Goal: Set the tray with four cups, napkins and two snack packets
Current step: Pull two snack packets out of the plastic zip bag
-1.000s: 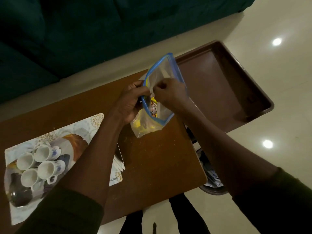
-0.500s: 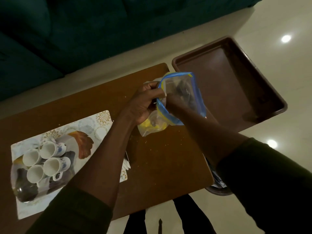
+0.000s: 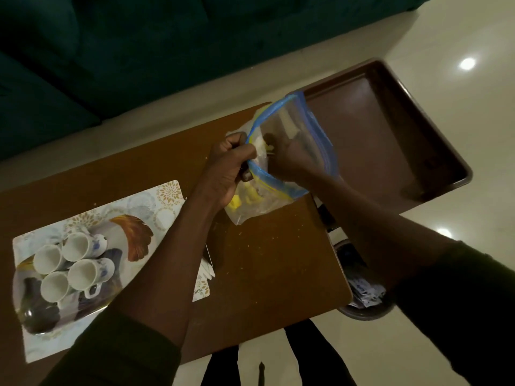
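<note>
A clear zip bag [image 3: 306, 129] with a blue rim is held just above the brown table [image 3: 264, 274]. My left hand [image 3: 228, 168] grips its rim at the left. My right hand [image 3: 289, 160] is inside the bag up to the wrist and shows through the plastic; its fingers sit beside something yellow, and its grip is unclear. Yellow snack packets [image 3: 239, 200] lie at the bag's bottom. The patterned tray [image 3: 156, 199] at the left carries a tight group of white cups [image 3: 80, 263]. White napkins [image 3: 207, 270] poke out from under my left forearm at the tray's right edge.
A deep brown tray [image 3: 390, 135] adjoins the table's far right end. A round basket [image 3: 362, 302] of dark items stands on the floor by the table's right edge. A dark green sofa [image 3: 139, 51] runs along the back. Crumbs dot the tabletop.
My right hand left the bag's rim and went inside the bag. The bag's mouth has spread wider. My left hand kept its hold on the rim.
</note>
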The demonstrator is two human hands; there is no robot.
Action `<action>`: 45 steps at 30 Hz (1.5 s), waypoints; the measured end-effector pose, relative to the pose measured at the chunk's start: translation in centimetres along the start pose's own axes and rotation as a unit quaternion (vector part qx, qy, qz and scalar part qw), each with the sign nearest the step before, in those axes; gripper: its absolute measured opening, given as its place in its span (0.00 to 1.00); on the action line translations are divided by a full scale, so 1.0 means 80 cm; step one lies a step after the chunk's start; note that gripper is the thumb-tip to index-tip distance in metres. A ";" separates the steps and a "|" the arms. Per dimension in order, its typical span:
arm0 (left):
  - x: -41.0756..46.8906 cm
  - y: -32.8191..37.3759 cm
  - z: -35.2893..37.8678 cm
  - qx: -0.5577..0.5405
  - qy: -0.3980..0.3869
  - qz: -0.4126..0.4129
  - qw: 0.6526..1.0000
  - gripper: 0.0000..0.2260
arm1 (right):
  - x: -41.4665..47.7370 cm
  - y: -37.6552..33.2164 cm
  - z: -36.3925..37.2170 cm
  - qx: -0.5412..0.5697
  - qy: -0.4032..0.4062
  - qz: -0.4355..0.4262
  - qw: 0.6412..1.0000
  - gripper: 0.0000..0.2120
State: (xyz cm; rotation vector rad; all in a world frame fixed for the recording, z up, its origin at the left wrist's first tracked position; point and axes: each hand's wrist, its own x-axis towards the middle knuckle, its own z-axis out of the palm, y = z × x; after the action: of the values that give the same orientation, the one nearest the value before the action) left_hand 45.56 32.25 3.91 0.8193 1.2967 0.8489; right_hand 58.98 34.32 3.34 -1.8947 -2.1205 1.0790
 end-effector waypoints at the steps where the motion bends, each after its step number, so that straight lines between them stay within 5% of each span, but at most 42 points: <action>1: 0.001 0.000 0.001 -0.002 0.000 0.007 1.000 0.14 | 0.000 0.002 -0.009 -0.018 0.014 -0.003 1.000 0.18; 8: 0.006 0.002 0.015 0.012 0.013 0.042 0.999 0.14 | -0.016 -0.004 -0.099 -0.082 0.016 -0.033 0.996 0.27; 14: 0.013 0.005 0.018 0.035 0.057 0.048 0.997 0.12 | -0.026 0.007 -0.154 0.015 0.059 -0.023 0.998 0.16; 18: 0.015 0.011 0.028 0.054 0.060 0.071 0.994 0.11 | -0.028 0.031 -0.186 0.090 0.156 0.002 0.984 0.08; 22: 0.024 0.018 0.022 0.078 0.069 0.094 0.990 0.12 | -0.029 0.075 -0.226 0.035 0.239 0.019 0.970 0.13; 28: 0.030 0.016 0.041 0.132 0.043 0.092 0.986 0.07 | 0.008 0.166 -0.162 -0.218 -0.023 0.081 0.972 0.20; 33: 0.037 0.011 0.044 0.135 0.039 0.087 0.986 0.08 | 0.022 0.205 -0.078 -0.320 -0.091 -0.039 0.942 0.14; 35: 0.039 0.008 0.042 0.132 0.042 0.082 0.987 0.09 | 0.032 0.216 -0.058 -0.281 -0.068 -0.064 0.955 0.14; 39: 0.041 0.009 0.037 0.121 0.056 0.079 0.988 0.11 | 0.036 0.243 -0.051 -0.115 0.037 -0.013 0.993 0.30; 42: 0.044 0.013 0.040 0.094 0.067 0.069 0.991 0.08 | 0.024 0.268 -0.057 -0.032 0.128 0.089 0.987 0.25; 45: 0.049 0.015 0.051 0.079 0.072 0.060 0.992 0.09 | 0.009 0.288 -0.048 -0.038 0.084 0.135 0.987 0.18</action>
State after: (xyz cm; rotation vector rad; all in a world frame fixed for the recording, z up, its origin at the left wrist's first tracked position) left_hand 49.83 36.11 3.52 0.9828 1.4671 0.9223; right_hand 79.91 36.05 -6.86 -2.2700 -1.8806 0.8509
